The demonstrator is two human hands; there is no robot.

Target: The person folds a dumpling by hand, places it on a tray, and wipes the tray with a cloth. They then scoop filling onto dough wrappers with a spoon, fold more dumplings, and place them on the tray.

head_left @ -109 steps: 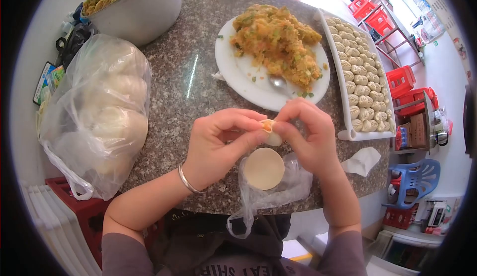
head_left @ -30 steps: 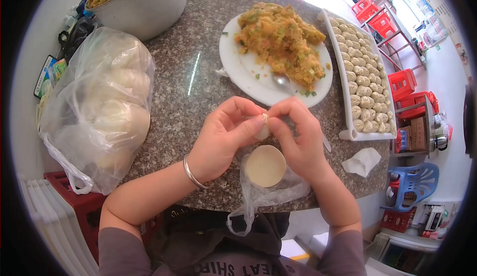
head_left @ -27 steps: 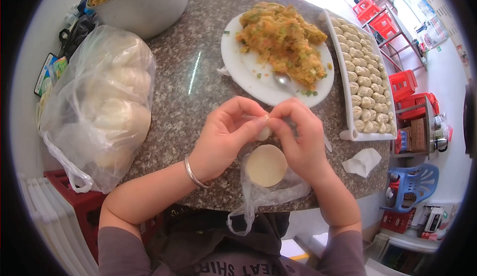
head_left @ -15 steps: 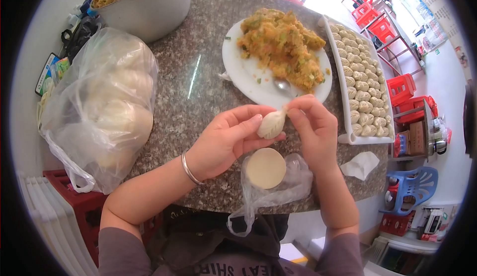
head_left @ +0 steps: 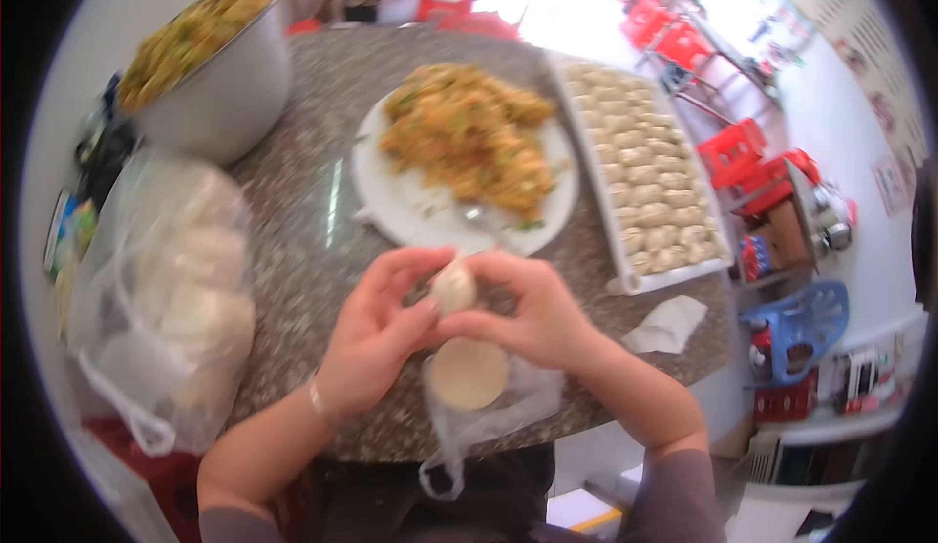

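pale dumpling (head_left: 453, 290), plump w/ pointed top, pleats blurry

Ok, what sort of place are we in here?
Probably a small eatery's workspace: a tray packed with pleated dumplings, a large metal pot heaped with filling, and red plastic stools in the background.

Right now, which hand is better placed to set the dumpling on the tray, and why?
Probably the right hand: it and the left hand both hold the dumpling, but the right lies nearer the tray.
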